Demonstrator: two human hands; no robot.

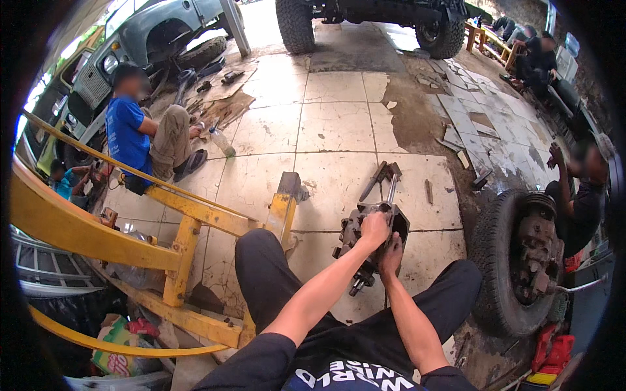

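Metal housing (352, 232) on tiled floor (332, 130), near broken right edge. Your left hand (375, 229) fisted on top; right hand (391, 255) at near side, can't tell grip. Yellow frame (281, 212) bounds left, tyre (486, 264) right; tiled floor runs ahead. White lettering (349, 376) on shirt (312, 358).

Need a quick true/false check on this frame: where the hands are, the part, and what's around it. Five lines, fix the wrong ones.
1. The left hand and right hand are both on the metal housing. True.
2. The metal housing is up on a wooden bench. False: it is down at the tiled floor, between the person's legs.
3. A yellow frame stands on the person's left. True.
4. The tyre nearest the person is on the left. False: it is on the right.
5. A clear bottle is near the seated person in blue. True.
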